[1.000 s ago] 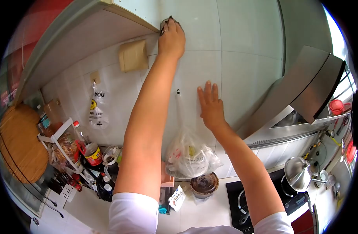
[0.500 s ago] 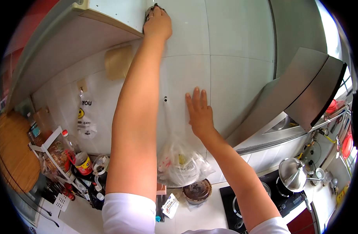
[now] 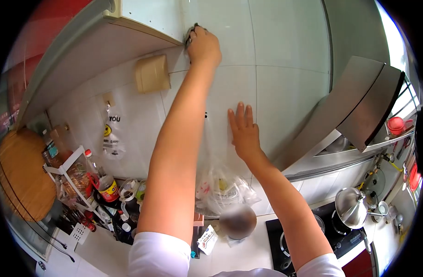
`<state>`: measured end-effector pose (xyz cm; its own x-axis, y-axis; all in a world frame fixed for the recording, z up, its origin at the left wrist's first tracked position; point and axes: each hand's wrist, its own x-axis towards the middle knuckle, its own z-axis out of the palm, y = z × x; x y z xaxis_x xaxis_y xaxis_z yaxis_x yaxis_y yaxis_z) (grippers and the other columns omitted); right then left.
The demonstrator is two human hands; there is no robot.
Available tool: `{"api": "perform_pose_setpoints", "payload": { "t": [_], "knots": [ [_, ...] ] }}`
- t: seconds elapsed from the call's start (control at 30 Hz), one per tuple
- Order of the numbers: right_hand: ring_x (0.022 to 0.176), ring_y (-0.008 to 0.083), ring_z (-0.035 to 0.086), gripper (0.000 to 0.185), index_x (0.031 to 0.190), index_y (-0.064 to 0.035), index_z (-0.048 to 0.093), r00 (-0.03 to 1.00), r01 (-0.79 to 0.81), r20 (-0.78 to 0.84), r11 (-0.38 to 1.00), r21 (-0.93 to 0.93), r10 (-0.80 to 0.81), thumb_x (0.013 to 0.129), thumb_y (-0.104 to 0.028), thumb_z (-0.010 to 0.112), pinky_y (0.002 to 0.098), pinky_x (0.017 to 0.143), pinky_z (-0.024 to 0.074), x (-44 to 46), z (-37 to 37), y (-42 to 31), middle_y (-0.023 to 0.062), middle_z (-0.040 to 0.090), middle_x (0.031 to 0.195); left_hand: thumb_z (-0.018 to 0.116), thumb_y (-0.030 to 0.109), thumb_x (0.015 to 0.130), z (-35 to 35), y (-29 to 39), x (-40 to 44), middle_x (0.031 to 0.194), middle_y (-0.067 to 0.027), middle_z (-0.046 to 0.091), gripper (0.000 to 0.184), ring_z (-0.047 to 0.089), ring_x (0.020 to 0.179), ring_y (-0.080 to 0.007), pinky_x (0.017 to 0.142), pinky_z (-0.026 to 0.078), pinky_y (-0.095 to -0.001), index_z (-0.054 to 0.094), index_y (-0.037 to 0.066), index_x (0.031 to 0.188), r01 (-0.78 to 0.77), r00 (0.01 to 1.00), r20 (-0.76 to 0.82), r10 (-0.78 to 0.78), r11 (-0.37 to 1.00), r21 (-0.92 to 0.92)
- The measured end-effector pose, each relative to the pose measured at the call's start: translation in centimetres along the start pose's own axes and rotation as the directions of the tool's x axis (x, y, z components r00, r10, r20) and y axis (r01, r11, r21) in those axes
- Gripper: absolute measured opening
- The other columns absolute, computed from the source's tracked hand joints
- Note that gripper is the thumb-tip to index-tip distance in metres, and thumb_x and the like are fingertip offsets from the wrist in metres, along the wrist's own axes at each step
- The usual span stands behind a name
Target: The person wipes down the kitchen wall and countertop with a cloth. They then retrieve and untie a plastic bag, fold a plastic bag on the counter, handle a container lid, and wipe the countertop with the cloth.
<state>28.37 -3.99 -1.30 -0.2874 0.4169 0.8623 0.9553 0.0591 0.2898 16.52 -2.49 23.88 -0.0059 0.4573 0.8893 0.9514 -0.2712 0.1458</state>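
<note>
From where I stand, a round wooden board (image 3: 27,173) leans upright at the far left. Beside it a white rack (image 3: 66,170) stands among crowded bottles, one with a red cap, another, the labelled bottle (image 3: 110,190), wearing yellow and red. Above them, a small plastic bag (image 3: 113,138) printed with "YOU" and a smiley face hangs flat against the pale tiled wall (image 3: 230,83). Higher up, just under the wall cabinet (image 3: 73,69), there's a beige box (image 3: 152,74) on the tiles.

The left hand (image 3: 205,46) is stretched up high, its fingers bent and pressed together over a dark cloth (image 3: 190,37), or something like one, mostly hidden beneath them. The cloth sits against the wall, right beside the cabinet's lower corner.

Below, a white packet (image 3: 207,239) lies on the white table (image 3: 253,256), near a round container (image 3: 238,221) that looks blurred to me. A bulging clear bag (image 3: 227,189) hangs above that container, partly behind the left forearm.

The right hand (image 3: 246,138) is set palm to the tiles, lower than the left, fingers spread and holding nothing. Farther right come the black cooktop (image 3: 278,240), the slanting metal hood (image 3: 354,106), a pot under a shiny domed lid (image 3: 351,207), and a red strainer (image 3: 396,125) at the edge.
</note>
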Motion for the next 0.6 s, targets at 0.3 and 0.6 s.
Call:
{"api": "perform_pose_setpoints", "payload": {
  "t": [0.3,0.6],
  "knots": [
    [0.135,0.0406,0.031,0.070,0.143,-0.0137,0.038,0.994,-0.014,-0.111,0.999,0.043,0.019,0.078,-0.002,0.059,0.0329,0.061,0.0459,0.0,0.9,-0.1,0.0209,0.026,0.149,0.052,-0.006,0.082,2.1,-1.3,-1.0,0.149,-0.0191,0.024,0.061,0.027,0.138,-0.0373,0.105,0.040,-0.0409,0.029,-0.007,0.138,-0.210,0.955,-0.189,0.228,0.971,0.111],
    [0.135,0.0393,0.032,0.069,0.142,-0.0130,0.039,0.996,-0.035,-0.082,0.999,0.036,0.038,0.077,-0.005,0.061,0.0339,0.059,0.0464,-0.2,0.3,-0.4,0.0196,0.026,0.150,0.049,-0.007,0.077,7.0,3.8,-3.2,0.144,-0.0101,0.039,0.060,0.039,0.131,-0.0342,0.103,0.039,-0.0439,0.042,0.002,0.135,-0.658,0.725,-0.212,0.655,0.750,0.068]
  ]
}}
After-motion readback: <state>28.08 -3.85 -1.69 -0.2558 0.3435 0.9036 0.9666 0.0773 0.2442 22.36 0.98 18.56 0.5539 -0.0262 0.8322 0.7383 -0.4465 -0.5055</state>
